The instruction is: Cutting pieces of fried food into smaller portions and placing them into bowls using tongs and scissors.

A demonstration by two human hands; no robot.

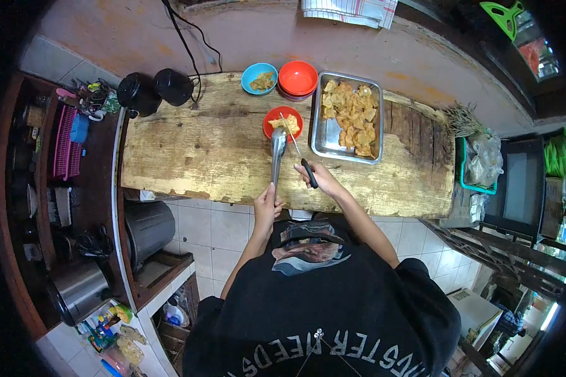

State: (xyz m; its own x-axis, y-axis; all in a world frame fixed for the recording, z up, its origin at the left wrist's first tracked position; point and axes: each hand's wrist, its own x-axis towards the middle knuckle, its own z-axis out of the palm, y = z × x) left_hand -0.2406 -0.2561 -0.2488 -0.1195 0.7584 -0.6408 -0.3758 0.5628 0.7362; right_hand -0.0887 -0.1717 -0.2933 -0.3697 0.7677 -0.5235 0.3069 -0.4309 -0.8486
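My left hand [267,207] is closed around the lower end of metal tongs [277,151], whose head reaches the near rim of a small red bowl [267,132]. Golden fried pieces [287,124] lie in that bowl. In my right hand [322,178] is a knife [308,171] with a black handle; its thin blade slants up and left over the bowl beside the tongs. Just right of the bowl stands a metal tray [324,143] holding many golden-brown fried pieces [349,113]. Whether the blade touches the food, I cannot tell.
Behind the bowl are a blue bowl [246,85] with brownish pieces and a stack of red bowls [297,76]. All rest on a worn wooden table [195,144] against the wall. Two black containers [173,87] and a cable occupy its far left; a green basket [464,169] stands off its right end.
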